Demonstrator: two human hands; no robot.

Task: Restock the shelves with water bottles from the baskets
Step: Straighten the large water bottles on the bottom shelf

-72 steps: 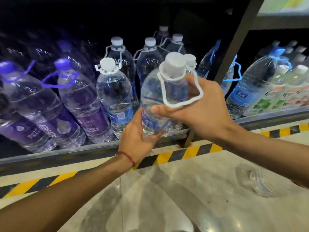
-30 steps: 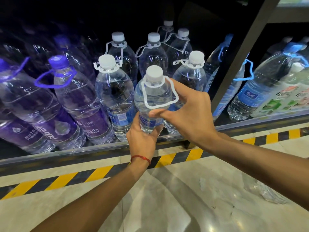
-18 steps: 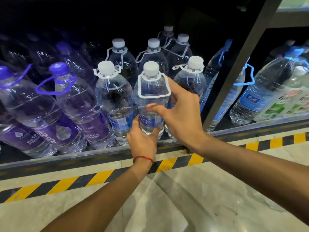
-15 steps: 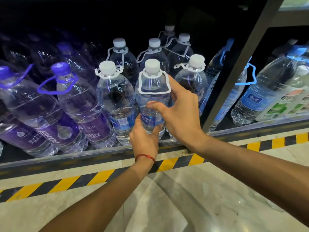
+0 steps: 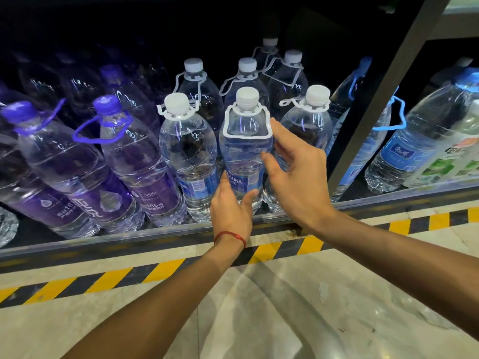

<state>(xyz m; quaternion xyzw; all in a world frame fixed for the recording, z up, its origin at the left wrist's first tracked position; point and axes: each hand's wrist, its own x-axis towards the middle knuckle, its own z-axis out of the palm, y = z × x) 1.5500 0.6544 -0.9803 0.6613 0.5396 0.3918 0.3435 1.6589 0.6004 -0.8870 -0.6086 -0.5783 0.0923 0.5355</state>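
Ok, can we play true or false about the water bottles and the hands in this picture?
1. The bottle in the hands has a white cap. True.
2. The left hand holds that bottle by its cap. False: it grips low down, at the blue label.
3. The bottles on the left have purple caps. True.
4. The left wrist wears a green band. False: it is a red string.
5. The right hand is inside a basket. False: it is up beside the bottle, at the shelf.
6. The stripe on the floor is yellow and black. True.
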